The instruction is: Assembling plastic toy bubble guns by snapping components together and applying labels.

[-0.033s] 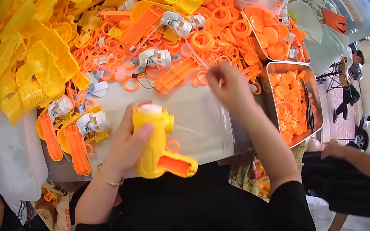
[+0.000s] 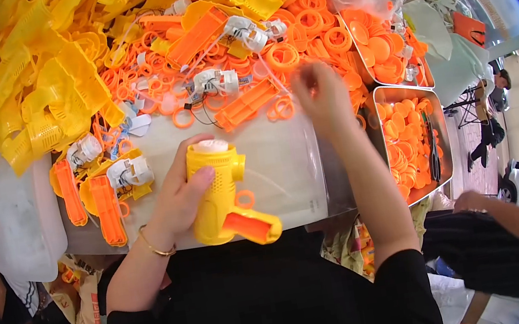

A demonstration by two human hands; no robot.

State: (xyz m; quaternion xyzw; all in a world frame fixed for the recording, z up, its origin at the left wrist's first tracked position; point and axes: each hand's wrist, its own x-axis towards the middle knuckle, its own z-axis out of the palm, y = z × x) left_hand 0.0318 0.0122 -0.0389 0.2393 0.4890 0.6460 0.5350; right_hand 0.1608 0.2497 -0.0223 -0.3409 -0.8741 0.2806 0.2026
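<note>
My left hand (image 2: pixel 184 190) is wrapped round a yellow toy gun (image 2: pixel 212 202). The toy has a white round part at its top end, an orange trigger ring and an orange-lined handle pointing lower right. My right hand (image 2: pixel 323 95) hovers at the near edge of a heap of small orange plastic parts (image 2: pixel 313 26). Its fingers are curled together, and a bit of orange shows by them; what they hold, if anything, I cannot make out. To the left of the toy lie assembled yellow shell halves with white motor units (image 2: pixel 130 171) and orange battery boxes (image 2: pixel 107 208).
Yellow shells (image 2: pixel 37 68) pile up at the far left. At the right stand metal trays, the nearer tray (image 2: pixel 445 134) filled with orange discs. A white plastic bin (image 2: pixel 16 218) sits at the left. Another person's arm (image 2: pixel 506 219) shows at the right.
My right hand has moved slightly to the right, over the orange parts. The toy gun in my left hand has risen a little and shifted slightly.
</note>
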